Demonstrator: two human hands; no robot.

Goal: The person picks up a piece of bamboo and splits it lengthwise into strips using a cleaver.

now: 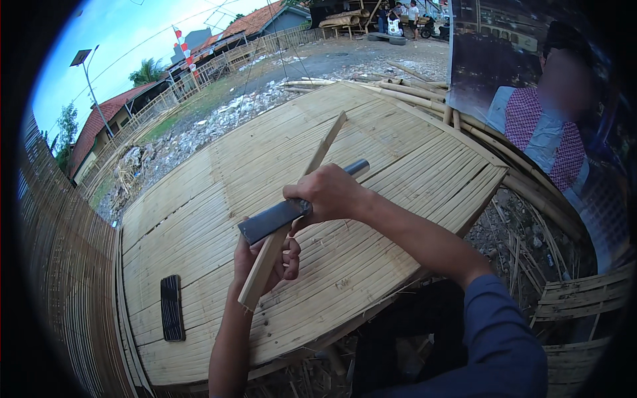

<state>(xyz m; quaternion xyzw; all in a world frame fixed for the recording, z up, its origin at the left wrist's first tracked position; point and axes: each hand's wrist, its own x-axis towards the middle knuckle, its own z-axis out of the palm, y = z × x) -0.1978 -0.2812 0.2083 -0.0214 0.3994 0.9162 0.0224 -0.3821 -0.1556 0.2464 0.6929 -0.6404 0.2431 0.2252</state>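
My right hand (pixel 332 191) is wrapped round the handle of a broad machete-like blade (pixel 274 221). The grey metal handle end (pixel 359 168) sticks out past the fist. The dark blade lies across a long, pale bamboo strip (pixel 265 265), its squared tip pointing left. My left hand (pixel 286 262) is under the strip with its fingers curled, holding it near the blade. The strip slants from near my left wrist up to the far right. Its middle is partly hidden by the blade and my right hand.
Beneath my hands is a slatted bamboo platform (pixel 179 245), with a dark phone (pixel 172 308) on its left. A woven bamboo screen (pixel 56 265) borders the left side. Bamboo poles (pixel 411 99) lie beyond the far edge. A printed banner (pixel 491 60) hangs at right.
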